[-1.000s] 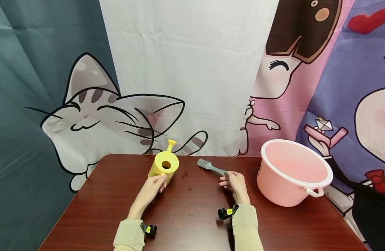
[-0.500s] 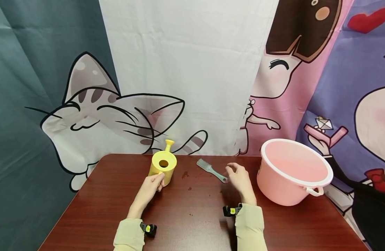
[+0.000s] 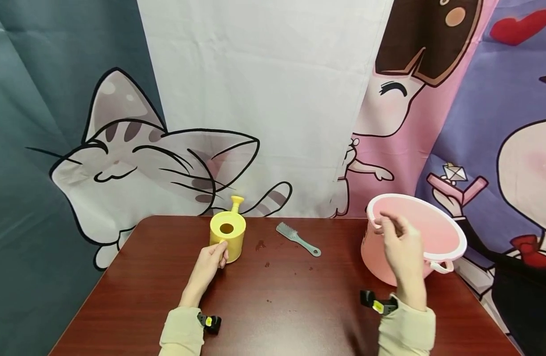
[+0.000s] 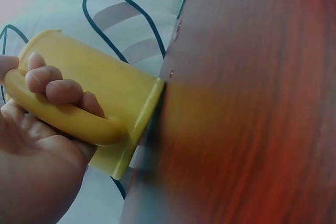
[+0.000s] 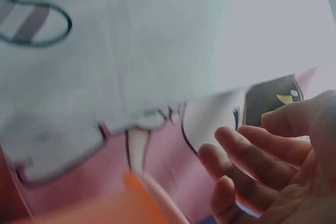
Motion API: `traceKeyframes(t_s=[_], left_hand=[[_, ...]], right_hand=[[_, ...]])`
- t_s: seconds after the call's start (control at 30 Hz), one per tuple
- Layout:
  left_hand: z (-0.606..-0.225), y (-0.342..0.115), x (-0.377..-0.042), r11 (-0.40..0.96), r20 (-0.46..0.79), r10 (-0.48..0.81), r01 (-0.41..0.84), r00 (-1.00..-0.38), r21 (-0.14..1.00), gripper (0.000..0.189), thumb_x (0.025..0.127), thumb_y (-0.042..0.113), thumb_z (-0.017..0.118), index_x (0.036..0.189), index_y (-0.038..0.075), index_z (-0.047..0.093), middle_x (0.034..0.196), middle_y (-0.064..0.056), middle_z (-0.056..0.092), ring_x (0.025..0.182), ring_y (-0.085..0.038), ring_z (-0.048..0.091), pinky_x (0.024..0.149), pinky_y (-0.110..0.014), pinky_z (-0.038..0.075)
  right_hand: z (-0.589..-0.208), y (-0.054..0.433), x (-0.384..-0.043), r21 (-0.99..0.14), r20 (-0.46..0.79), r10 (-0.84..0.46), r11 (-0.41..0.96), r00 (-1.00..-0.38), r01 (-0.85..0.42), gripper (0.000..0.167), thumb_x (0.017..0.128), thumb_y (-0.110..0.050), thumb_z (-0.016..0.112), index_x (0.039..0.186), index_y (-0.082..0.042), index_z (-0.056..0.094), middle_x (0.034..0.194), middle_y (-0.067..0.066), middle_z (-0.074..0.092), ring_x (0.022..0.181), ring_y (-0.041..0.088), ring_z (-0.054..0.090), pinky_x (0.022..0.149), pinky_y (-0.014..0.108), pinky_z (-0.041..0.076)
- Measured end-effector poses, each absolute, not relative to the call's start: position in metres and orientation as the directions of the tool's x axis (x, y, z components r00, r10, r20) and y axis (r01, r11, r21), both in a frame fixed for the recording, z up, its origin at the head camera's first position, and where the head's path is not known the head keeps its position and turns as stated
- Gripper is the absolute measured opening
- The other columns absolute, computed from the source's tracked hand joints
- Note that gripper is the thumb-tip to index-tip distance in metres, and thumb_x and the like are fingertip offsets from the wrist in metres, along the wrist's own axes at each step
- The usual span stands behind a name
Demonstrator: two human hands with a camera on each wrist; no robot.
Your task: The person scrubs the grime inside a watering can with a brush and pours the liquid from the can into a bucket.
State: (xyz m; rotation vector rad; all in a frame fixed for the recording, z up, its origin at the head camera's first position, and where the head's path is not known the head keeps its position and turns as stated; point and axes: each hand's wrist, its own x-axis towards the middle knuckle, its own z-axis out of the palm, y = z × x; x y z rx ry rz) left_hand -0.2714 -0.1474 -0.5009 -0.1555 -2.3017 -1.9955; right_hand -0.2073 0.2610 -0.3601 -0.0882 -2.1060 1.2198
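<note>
My left hand (image 3: 206, 266) grips the handle of a yellow watering can (image 3: 235, 242). In the left wrist view several fingers curl through the handle (image 4: 68, 121), and the can's base is close against the tabletop. The can is upright, its spout pointing to the back. My right hand (image 3: 405, 249) is raised in front of a pink bucket (image 3: 371, 254), covering part of its rim and wall. Loosely bent fingers (image 5: 252, 156) with nothing in them show in the right wrist view. Between the can and the bucket, a grey-green brush (image 3: 301, 241) lies on the table.
The dark red-brown wooden table (image 3: 273, 321) has several small wet spots (image 3: 260, 245) near the brush. A printed cartoon cloth (image 3: 264, 99) hangs right behind the back edge. The bucket stands at the table's right side, with a white handle (image 3: 442, 267).
My right hand let go of the brush, leaving it on the table, and moved right to the bucket. The watering can, held in my left hand, shifted slightly left and became more upright.
</note>
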Motion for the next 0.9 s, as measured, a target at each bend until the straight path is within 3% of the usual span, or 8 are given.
traceKeyframes(t_s=[0.27, 0.37, 0.5, 0.63, 0.73, 0.8, 0.9], left_hand=[[-0.49, -0.148, -0.265, 0.107, 0.08, 0.018, 0.081, -0.997, 0.991, 0.044, 0.104, 0.021, 0.047, 0.078, -0.013, 0.056, 0.061, -0.018, 0.047, 0.06, -0.025, 0.046, 0.061, -0.032, 0.04], [-0.481, -0.147, -0.258, 0.091, 0.081, 0.022, 0.083, -0.996, 0.992, 0.044, 0.105, 0.019, 0.045, 0.08, -0.016, 0.054, 0.061, -0.018, 0.047, 0.06, -0.025, 0.046, 0.061, -0.032, 0.041], [-0.475, -0.145, -0.255, 0.069, 0.091, 0.028, 0.093, -0.995, 0.993, 0.044, 0.105, 0.019, 0.045, 0.081, -0.017, 0.053, 0.06, -0.015, 0.047, 0.06, -0.022, 0.046, 0.061, -0.031, 0.041], [-0.48, -0.146, -0.259, 0.042, 0.092, 0.022, 0.092, -0.996, 0.995, 0.045, 0.105, 0.021, 0.045, 0.08, -0.016, 0.053, 0.06, -0.015, 0.046, 0.06, -0.021, 0.045, 0.061, -0.032, 0.041], [-0.494, -0.15, -0.267, 0.031, 0.092, -0.008, 0.092, -0.996, 0.995, 0.046, 0.105, 0.025, 0.046, 0.078, -0.012, 0.053, 0.06, -0.013, 0.045, 0.059, -0.02, 0.045, 0.06, -0.031, 0.04], [-0.502, -0.151, -0.271, 0.03, 0.097, -0.023, 0.096, -0.995, 0.995, 0.047, 0.104, 0.027, 0.047, 0.077, -0.01, 0.053, 0.06, -0.012, 0.045, 0.058, -0.019, 0.044, 0.06, -0.031, 0.04], [-0.507, -0.151, -0.273, 0.027, 0.102, -0.024, 0.101, -0.995, 0.995, 0.047, 0.104, 0.029, 0.047, 0.077, -0.009, 0.053, 0.059, -0.01, 0.044, 0.059, -0.019, 0.044, 0.06, -0.03, 0.04]], right_hand=[[-0.344, 0.322, -0.193, -0.708, 0.644, 0.533, 0.686, -0.549, -0.165, 0.023, 0.095, -0.02, 0.058, 0.107, -0.009, 0.075, 0.081, -0.03, 0.06, 0.07, -0.014, 0.055, 0.062, 0.01, 0.037], [-0.343, 0.348, -0.189, -0.7, 0.64, 0.581, 0.71, -0.503, -0.072, 0.025, 0.094, -0.023, 0.057, 0.107, -0.013, 0.076, 0.082, -0.035, 0.052, 0.068, -0.015, 0.05, 0.064, 0.012, 0.033], [-0.347, 0.382, -0.185, -0.712, 0.58, 0.624, 0.7, -0.524, 0.045, 0.032, 0.093, -0.023, 0.051, 0.113, -0.009, 0.072, 0.096, -0.008, 0.064, 0.092, 0.014, 0.059, 0.084, 0.025, 0.034], [-0.359, 0.41, -0.186, -0.742, 0.478, 0.655, 0.658, -0.585, 0.13, 0.037, 0.093, -0.021, 0.048, 0.12, -0.003, 0.066, 0.092, 0.002, 0.061, 0.117, 0.039, 0.048, 0.104, 0.045, 0.024], [-0.373, 0.425, -0.191, -0.739, 0.423, 0.651, 0.651, -0.631, 0.176, 0.039, 0.093, -0.017, 0.046, 0.123, 0.001, 0.062, 0.092, 0.01, 0.061, 0.115, 0.04, 0.047, 0.106, 0.048, 0.023], [-0.382, 0.434, -0.195, -0.732, 0.367, 0.645, 0.645, -0.67, 0.22, 0.041, 0.093, -0.018, 0.044, 0.126, 0.002, 0.059, 0.106, 0.024, 0.061, 0.116, 0.042, 0.047, 0.103, 0.051, 0.026], [-0.392, 0.445, -0.197, -0.74, 0.249, 0.651, 0.606, -0.717, 0.293, 0.046, 0.096, -0.025, 0.042, 0.131, 0.001, 0.055, 0.125, 0.027, 0.056, 0.116, 0.041, 0.048, 0.091, 0.042, 0.035]])
